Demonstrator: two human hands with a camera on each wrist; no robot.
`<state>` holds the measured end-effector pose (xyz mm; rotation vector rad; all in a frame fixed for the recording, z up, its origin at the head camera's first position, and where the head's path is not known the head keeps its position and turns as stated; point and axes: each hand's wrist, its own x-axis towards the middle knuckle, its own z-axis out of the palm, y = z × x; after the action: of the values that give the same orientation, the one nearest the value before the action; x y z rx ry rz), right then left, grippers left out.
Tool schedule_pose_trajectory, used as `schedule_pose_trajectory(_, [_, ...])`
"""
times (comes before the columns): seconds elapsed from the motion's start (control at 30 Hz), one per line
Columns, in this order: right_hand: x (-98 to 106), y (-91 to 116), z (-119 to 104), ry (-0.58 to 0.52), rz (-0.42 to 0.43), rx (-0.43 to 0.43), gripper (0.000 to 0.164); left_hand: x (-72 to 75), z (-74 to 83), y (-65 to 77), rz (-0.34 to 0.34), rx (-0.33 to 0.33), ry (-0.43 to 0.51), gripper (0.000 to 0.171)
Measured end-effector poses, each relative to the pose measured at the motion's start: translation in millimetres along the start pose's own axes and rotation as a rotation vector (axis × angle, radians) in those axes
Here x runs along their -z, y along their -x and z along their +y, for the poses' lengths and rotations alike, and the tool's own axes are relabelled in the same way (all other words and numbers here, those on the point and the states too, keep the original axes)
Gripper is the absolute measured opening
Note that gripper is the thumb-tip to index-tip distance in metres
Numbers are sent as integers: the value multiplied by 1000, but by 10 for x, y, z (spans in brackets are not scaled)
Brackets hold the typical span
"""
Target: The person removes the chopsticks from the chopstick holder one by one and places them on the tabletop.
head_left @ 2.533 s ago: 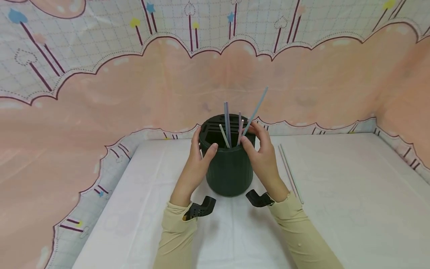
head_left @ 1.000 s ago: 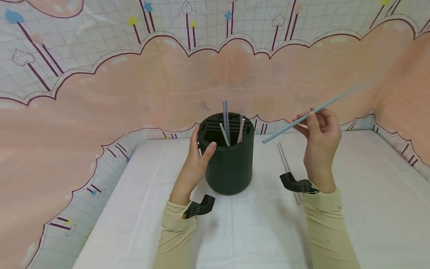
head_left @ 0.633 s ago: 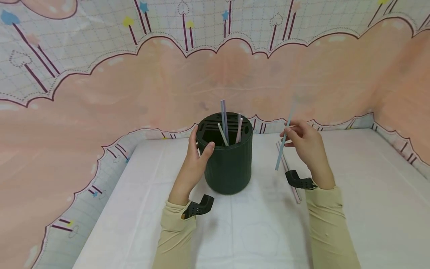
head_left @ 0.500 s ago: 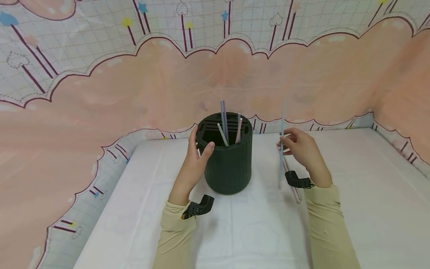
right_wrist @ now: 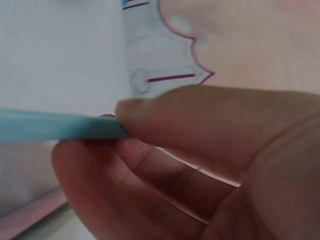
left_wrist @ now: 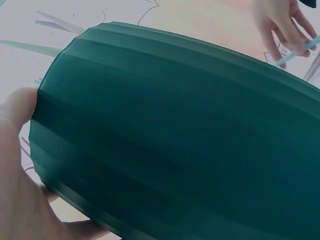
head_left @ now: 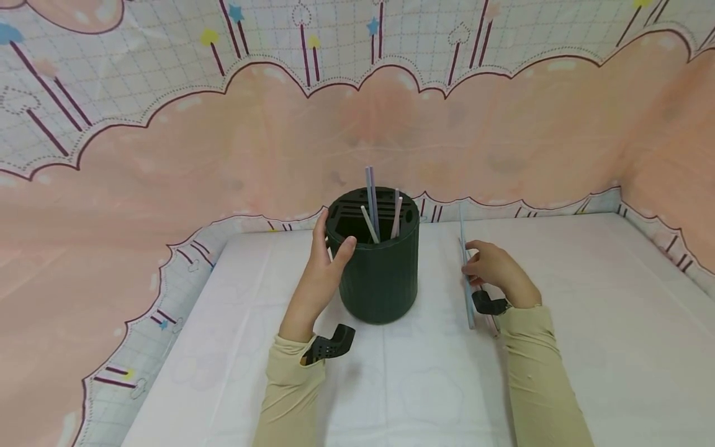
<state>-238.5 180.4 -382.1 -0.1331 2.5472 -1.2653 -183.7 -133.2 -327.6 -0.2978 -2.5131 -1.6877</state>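
Note:
A dark green ribbed pen holder stands upright mid-table in the head view, slots and a larger opening in its top. Several thin straws, bluish, purple, pink and pale green, poke out of it. My left hand grips the holder's left side, thumb over the near rim; the left wrist view shows the ribbed wall close up. Right of the holder, my right hand pinches a light blue straw between thumb and fingers, low over the table. In the right wrist view the straw crosses the fingertips.
A pink straw and a pale green straw lie on the table beside the right hand, partly hidden by it in the head view. White cloth covers the table. A patterned peach curtain rises behind its back edge.
My right hand has drawn the blue straw out of the holder, swung it right, turned it and lowered it beside the lying straws. My left hand has kept its grip on the holder.

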Motion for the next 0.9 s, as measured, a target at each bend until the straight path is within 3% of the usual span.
schedule_pose_trajectory(0.23, [-112, -65, 126, -22, -42, -56, 66, -3, -16, 27, 3, -1, 5, 69])
schedule_pose_trajectory(0.43, [-167, -81, 173, 86, -7, -76, 62, 4, -30, 47, 5, -7, -2, 70])
schedule_pose_trajectory(0.9, [-247, -110, 175, 109, 21, -81, 51, -1, -43, 60, 9, -17, -10, 70])
